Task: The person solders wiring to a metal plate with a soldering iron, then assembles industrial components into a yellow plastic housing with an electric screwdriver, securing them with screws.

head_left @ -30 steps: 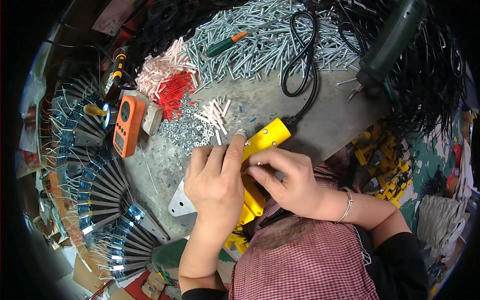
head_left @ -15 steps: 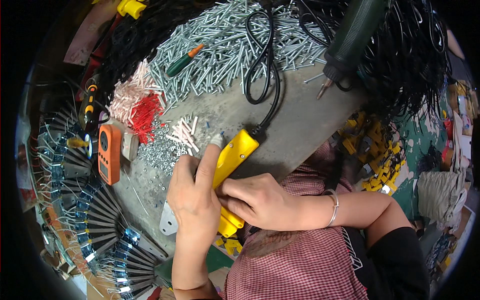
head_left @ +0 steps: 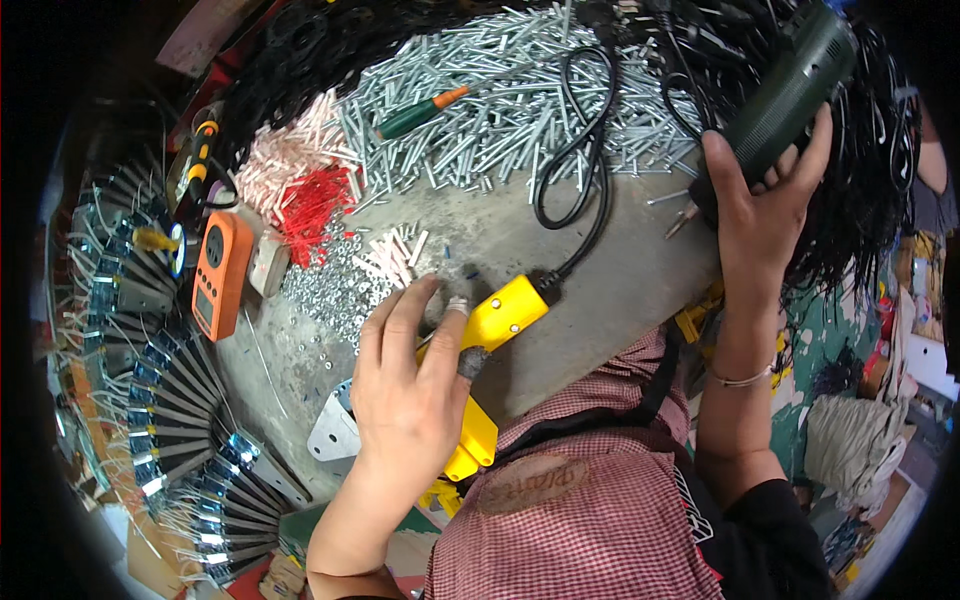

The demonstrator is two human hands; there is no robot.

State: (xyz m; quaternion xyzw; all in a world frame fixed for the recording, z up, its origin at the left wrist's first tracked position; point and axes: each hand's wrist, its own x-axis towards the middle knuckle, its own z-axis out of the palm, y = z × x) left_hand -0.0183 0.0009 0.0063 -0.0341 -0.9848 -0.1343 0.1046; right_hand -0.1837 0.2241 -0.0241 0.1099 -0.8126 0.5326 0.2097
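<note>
My left hand (head_left: 410,390) holds a yellow plastic housing (head_left: 508,312) down on the grey worktop, its thumb and fingers closed about the middle. Two screw heads show on the housing's upper end, where a black cord (head_left: 603,190) comes out and loops away. A metal plate with holes (head_left: 335,430) sticks out from beneath my left hand; where it joins is hidden. At the right, my right hand (head_left: 765,215) is wrapped round the lower body of a dark green electric screwdriver (head_left: 785,95), whose bit points down and left.
Long silver screws (head_left: 480,110) are heaped at the back, with a green-handled screwdriver (head_left: 420,115) on them. Pink sleeves (head_left: 295,145), red pieces (head_left: 315,215) and small nuts (head_left: 335,290) lie left. Nearby are an orange meter (head_left: 222,270), fanned circuit assemblies (head_left: 175,400) and black cables (head_left: 850,120).
My right hand has left the yellow housing and moved up and right onto the electric screwdriver. My left hand stays on the housing. The whole view has shifted slightly.
</note>
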